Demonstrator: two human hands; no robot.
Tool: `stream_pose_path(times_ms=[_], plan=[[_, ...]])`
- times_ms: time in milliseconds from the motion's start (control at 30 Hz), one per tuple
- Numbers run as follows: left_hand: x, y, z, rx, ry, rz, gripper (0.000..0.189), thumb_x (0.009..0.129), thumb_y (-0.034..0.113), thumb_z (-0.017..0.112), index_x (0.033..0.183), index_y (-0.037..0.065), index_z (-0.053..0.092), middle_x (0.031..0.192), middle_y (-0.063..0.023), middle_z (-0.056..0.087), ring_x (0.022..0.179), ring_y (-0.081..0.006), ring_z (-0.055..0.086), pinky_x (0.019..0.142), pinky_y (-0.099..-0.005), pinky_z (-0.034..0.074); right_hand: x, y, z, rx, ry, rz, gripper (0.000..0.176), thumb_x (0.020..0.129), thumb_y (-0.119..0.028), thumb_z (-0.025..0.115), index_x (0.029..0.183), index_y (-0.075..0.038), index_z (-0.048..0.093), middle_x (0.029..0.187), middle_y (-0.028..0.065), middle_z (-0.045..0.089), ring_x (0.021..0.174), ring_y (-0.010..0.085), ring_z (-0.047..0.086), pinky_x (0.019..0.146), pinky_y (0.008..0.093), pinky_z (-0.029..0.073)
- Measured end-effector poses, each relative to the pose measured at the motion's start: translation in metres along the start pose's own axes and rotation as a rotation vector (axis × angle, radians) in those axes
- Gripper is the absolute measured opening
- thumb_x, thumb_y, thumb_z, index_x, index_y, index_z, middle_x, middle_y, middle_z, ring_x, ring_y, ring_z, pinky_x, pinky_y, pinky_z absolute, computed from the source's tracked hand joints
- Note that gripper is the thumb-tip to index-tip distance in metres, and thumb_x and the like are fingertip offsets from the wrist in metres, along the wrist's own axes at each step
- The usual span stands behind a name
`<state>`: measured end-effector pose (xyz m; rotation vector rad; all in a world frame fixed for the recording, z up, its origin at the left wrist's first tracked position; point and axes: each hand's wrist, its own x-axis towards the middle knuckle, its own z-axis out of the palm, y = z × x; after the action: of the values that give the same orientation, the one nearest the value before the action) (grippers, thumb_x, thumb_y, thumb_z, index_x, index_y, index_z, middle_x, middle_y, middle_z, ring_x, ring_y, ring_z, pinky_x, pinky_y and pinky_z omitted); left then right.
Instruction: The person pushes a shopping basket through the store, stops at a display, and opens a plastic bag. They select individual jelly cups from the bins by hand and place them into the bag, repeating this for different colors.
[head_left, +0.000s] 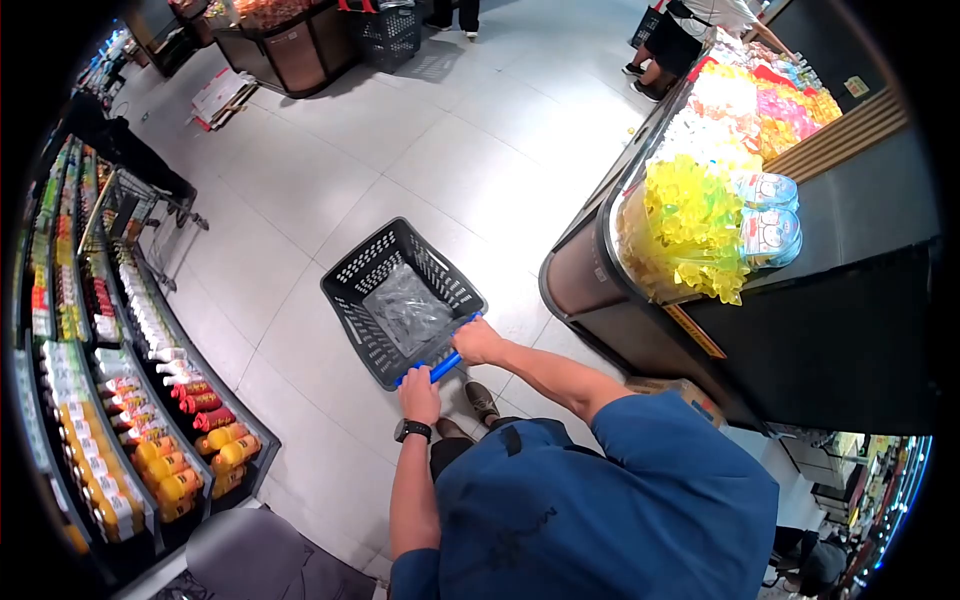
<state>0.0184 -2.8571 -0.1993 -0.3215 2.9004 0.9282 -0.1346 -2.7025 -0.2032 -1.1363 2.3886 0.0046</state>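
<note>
Basket (350, 292) of black lattice plastic, stiff and probably light with only crumpled clear film (408, 308) inside, stands well right of the drinks shelf (150, 420), left hand (420, 393) and right hand (478, 342) both closed around its blue handle (441, 368), the natural hold.

Bottled drinks (180, 470) fill the left shelves (256, 428); yellow packets (690, 225) heap a rounded display counter (580, 285).

No text is legible; labels on the shelf bottles (170, 450) and the counter's yellow tag (693, 331) are blurred.
</note>
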Motion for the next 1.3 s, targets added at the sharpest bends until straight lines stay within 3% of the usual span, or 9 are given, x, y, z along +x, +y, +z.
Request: stream_pose_path(times_ms=[233,367,767,833,967,1033,1167,1300], plan=[[0.083,-0.048,-0.042,-0.005,0.003,0.086,0.02,0.083,0.013,0.069,0.1,0.01,0.059,0.097,-0.0121,0.058,0.096,-0.0342,0.057,0.079,-0.0477,0.043,0.088,0.003,-0.036,-0.031,0.001,0.041,0.016,0.069,-0.024,0.07,0.08,-0.013,0.076,0.084,0.0106,0.073,0.084,0.0302,0.072,0.083,0.0474,0.047],[0.13,-0.079,-0.071,0.003,-0.026,0.143,0.023,0.085,0.013,0.066,0.107,0.009,0.06,0.101,-0.0132,0.06,0.098,-0.0361,0.058,0.082,-0.0483,0.045,0.133,-0.003,-0.057,0.002,0.02,0.157,0.02,0.068,-0.023,0.072,0.082,-0.01,0.075,0.087,0.0125,0.073,0.088,0.0326,0.071,0.088,0.0526,0.047],[0.227,-0.159,-0.141,0.005,-0.076,0.279,0.023,0.081,0.013,0.071,0.102,0.011,0.062,0.099,-0.0111,0.057,0.098,-0.0324,0.056,0.083,-0.0463,0.042,0.218,-0.038,-0.095,0.135,-0.091,0.344,0.021,0.074,-0.02,0.065,0.091,-0.01,0.073,0.096,0.0139,0.073,0.095,0.0334,0.07,0.089,0.0546,0.049],[0.238,-0.162,-0.151,0.008,-0.086,0.288,0.023,0.08,0.013,0.071,0.101,0.011,0.062,0.1,-0.011,0.057,0.097,-0.0322,0.056,0.083,-0.0462,0.042,0.226,-0.04,-0.098,0.106,-0.057,0.326,0.016,0.073,-0.021,0.061,0.083,-0.016,0.073,0.088,0.0129,0.072,0.089,0.0343,0.07,0.082,0.0509,0.051],[0.284,-0.172,-0.161,0.017,-0.109,0.334,0.023,0.079,0.019,0.072,0.099,0.012,0.063,0.1,-0.0119,0.057,0.096,-0.0332,0.055,0.079,-0.0468,0.043,0.252,-0.028,-0.112,0.128,-0.037,0.286,0.02,0.074,-0.028,0.064,0.084,-0.012,0.073,0.087,0.0147,0.072,0.086,0.0364,0.069,0.081,0.053,0.052],[0.304,-0.176,-0.168,0.062,-0.092,0.356,0.023,0.079,0.021,0.074,0.097,0.011,0.064,0.099,-0.0116,0.056,0.096,-0.0327,0.055,0.079,-0.0467,0.043,0.267,-0.024,-0.121,0.151,-0.048,0.291,0.02,0.075,-0.028,0.065,0.081,-0.011,0.072,0.086,0.0146,0.071,0.083,0.036,0.069,0.077,0.0501,0.054],[0.341,-0.168,-0.193,0.101,-0.152,0.334,0.033,0.078,0.03,0.077,0.103,0.012,0.065,0.105,-0.0095,0.055,0.105,-0.0316,0.052,0.09,-0.0515,0.04,0.285,-0.019,-0.138,0.216,0.139,0.268,0.017,0.07,-0.025,0.066,0.077,-0.01,0.072,0.079,0.0159,0.07,0.073,0.0362,0.069,0.069,0.0487,0.054],[0.38,-0.164,-0.207,0.101,-0.187,0.313,0.039,0.078,0.036,0.077,0.106,0.012,0.065,0.112,-0.0092,0.054,0.112,-0.0317,0.05,0.097,-0.0588,0.036,0.309,-0.007,-0.145,0.337,0.167,0.257,0.018,0.07,-0.024,0.066,0.078,-0.01,0.072,0.076,0.0169,0.07,0.069,0.0367,0.069,0.066,0.0487,0.055]])
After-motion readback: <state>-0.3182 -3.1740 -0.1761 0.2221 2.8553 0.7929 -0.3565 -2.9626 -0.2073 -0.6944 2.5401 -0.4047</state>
